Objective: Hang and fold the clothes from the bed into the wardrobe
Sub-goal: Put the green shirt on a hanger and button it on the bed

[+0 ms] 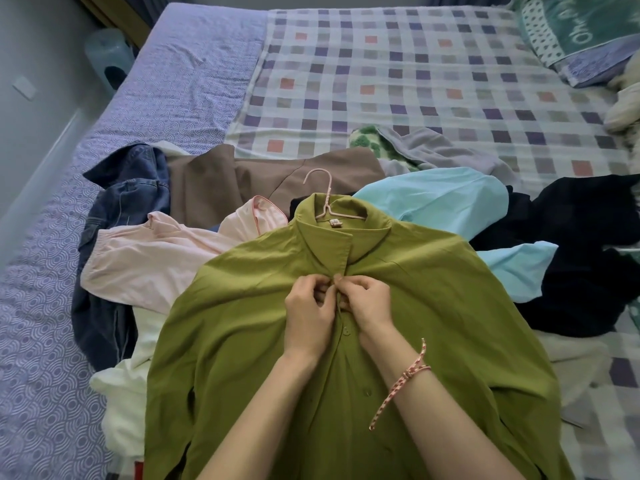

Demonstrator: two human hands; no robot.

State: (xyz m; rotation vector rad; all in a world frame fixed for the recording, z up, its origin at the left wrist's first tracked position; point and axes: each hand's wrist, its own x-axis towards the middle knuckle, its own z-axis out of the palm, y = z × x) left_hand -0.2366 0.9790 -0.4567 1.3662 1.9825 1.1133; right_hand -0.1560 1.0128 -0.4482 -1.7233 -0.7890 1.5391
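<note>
Green shirt (346, 341) lies on the bed's (415, 64) clothes pile with its pink hanger (323, 199) in, left hand (310, 313) and right hand (369, 299) both pinching the placket near the top button, so tugging too hard could probably slide that hanger out.

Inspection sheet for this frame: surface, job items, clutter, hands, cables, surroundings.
Surface: bed, checked sheet over part of it.
Job's things: green shirt lies front up on the pile; pink hanger inside it, hook out of the collar.
Clutter: denim garment, brown garment, pink garment, light blue garment, black garment, white garment heaped around the shirt.
Grippers: left hand and right hand pinch the shirt's button placket below the collar.
Cables: nothing seen.
Surroundings: wall at left, pillow top right.
</note>
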